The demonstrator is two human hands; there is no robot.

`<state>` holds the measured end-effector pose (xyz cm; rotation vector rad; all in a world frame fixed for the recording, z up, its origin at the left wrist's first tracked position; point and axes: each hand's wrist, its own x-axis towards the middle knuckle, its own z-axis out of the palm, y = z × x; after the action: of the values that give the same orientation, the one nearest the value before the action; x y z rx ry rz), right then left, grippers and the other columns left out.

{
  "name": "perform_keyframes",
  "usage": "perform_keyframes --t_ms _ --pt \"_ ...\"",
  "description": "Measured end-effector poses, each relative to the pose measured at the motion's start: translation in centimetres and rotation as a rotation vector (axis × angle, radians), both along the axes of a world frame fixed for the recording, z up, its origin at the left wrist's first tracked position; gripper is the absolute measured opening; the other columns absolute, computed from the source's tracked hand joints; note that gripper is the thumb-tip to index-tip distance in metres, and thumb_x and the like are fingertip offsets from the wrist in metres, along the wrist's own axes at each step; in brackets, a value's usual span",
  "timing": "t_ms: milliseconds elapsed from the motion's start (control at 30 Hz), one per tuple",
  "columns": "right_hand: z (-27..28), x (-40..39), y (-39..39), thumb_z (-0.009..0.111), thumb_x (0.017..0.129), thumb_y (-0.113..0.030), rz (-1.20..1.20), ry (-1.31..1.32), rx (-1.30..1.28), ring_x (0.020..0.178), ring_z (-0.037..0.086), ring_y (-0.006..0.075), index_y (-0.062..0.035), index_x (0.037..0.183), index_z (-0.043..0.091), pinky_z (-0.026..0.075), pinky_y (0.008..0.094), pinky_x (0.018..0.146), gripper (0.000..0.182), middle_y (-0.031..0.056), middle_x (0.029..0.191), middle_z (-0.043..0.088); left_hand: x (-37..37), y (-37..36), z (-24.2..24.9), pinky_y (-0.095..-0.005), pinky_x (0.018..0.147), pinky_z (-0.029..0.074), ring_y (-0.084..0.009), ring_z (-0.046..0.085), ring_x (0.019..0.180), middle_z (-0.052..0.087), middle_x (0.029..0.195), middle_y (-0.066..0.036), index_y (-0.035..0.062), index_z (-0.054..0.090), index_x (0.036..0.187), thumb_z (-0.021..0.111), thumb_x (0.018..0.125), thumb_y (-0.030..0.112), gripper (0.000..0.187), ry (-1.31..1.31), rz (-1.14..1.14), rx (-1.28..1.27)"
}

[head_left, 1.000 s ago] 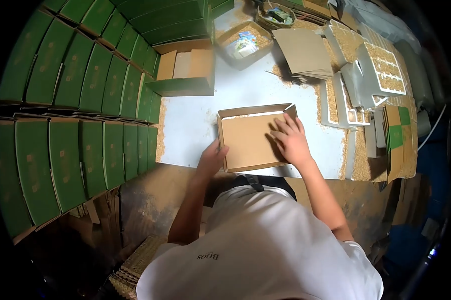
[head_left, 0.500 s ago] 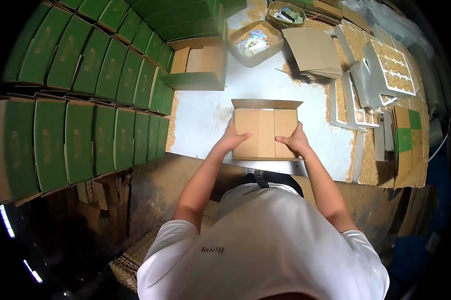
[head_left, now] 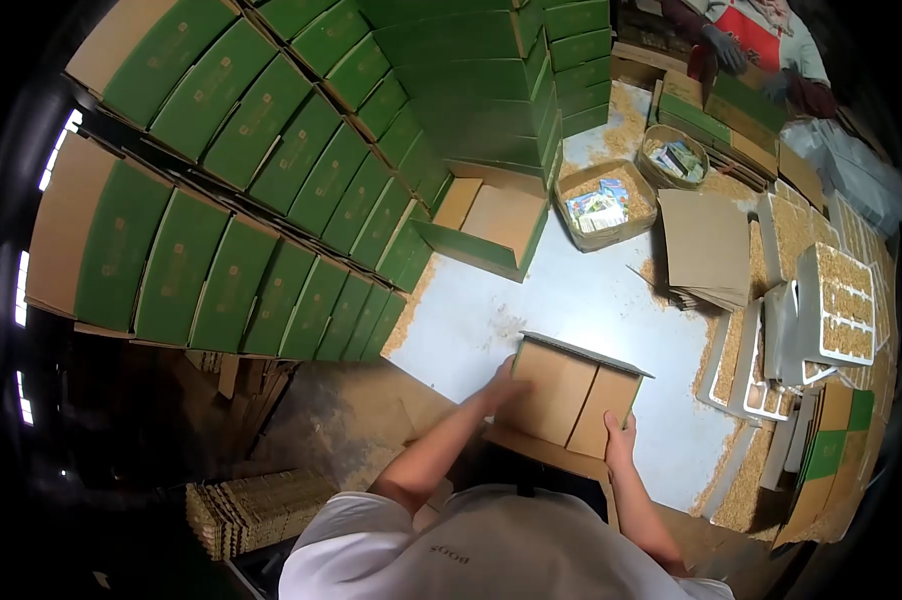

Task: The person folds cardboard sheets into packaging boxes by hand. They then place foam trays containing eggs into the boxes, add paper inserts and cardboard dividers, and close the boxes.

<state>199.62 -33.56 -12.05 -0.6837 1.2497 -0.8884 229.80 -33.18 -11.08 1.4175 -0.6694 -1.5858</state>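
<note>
An open cardboard box (head_left: 553, 392), brown inside with a green outer edge, is tilted at the front edge of the white table. My left hand (head_left: 507, 390) grips its left side, the fingers slightly blurred. On the right side, my right hand (head_left: 619, 438) is closed around the wall, with the thumb on the inner face. A dark gap runs between the panels in its bottom. Beyond it on the table stands another open green box (head_left: 491, 215).
Stacked green boxes (head_left: 226, 262) rise along the left. Behind are a basket of printed cards (head_left: 601, 235), a second basket (head_left: 676, 160) and cardboard sheets (head_left: 706, 245). White trays of husks (head_left: 839, 300) stand at right. A gloved co-worker (head_left: 746, 45) handles green cardboard at the back.
My view has turned, so the surroundings sit lower and further right, and a co-worker has come into view. The box in my hands has tilted and turned, and a gap has opened in its bottom.
</note>
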Motion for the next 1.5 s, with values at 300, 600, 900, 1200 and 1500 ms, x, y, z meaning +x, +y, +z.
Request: perform_keyframes --t_ms 300,600,900,1200,1500 --pt "0.5 1.7 0.5 0.056 0.102 -0.042 -0.130 -0.197 0.059 0.117 0.059 0.0223 -0.0044 0.140 0.046 0.048 0.0372 0.100 0.055 0.0105 0.129 0.060 4.8 -1.1 -2.0 -0.0366 0.097 0.050 -0.0210 0.061 0.116 0.062 0.126 -0.012 0.0001 0.042 0.144 0.058 0.095 0.016 0.054 0.446 -0.156 0.188" --pt "10.9 9.4 -9.7 0.056 0.099 -0.042 0.061 -0.434 0.115 0.124 0.058 0.0288 -0.0028 0.144 0.046 0.050 0.0433 0.102 0.060 0.0146 0.137 0.059 12.4 -11.1 13.6 -0.0341 0.100 0.048 -0.0182 0.059 0.117 0.061 0.129 -0.010 -0.0014 0.051 0.138 0.063 0.098 0.028 0.052 0.246 -0.090 -0.139" --pt "11.9 25.1 -28.9 0.064 0.096 -0.036 0.110 -0.444 -0.160 0.110 0.063 0.0244 -0.0011 0.133 0.055 0.052 0.0356 0.095 0.052 0.0120 0.125 0.064 26.1 -17.4 9.0 -0.0445 0.099 0.046 -0.0362 0.059 0.116 0.067 0.119 -0.019 -0.0037 0.061 0.123 0.049 0.100 0.028 0.041 -1.202 0.230 -0.345" --pt "11.9 27.8 -32.9 0.065 0.096 -0.036 0.185 -0.500 -0.002 0.106 0.067 0.0256 -0.0035 0.131 0.057 0.057 0.0382 0.090 0.048 0.0121 0.120 0.067 24.6 -12.7 8.3 -0.0485 0.107 0.042 -0.0418 0.045 0.133 0.059 0.126 -0.022 -0.0047 0.058 0.117 0.060 0.095 0.018 0.031 -1.271 0.205 -0.491" --pt "9.9 30.9 -30.3 0.063 0.095 -0.040 0.191 -0.284 -0.123 0.117 0.058 0.0224 -0.0006 0.134 0.055 0.048 0.0350 0.098 0.056 0.0116 0.127 0.062 23.2 -11.8 7.7 -0.0483 0.112 0.038 -0.0496 0.036 0.139 0.019 0.157 -0.033 -0.0089 0.047 0.132 0.066 0.091 0.012 0.050 -1.165 0.371 -0.467"
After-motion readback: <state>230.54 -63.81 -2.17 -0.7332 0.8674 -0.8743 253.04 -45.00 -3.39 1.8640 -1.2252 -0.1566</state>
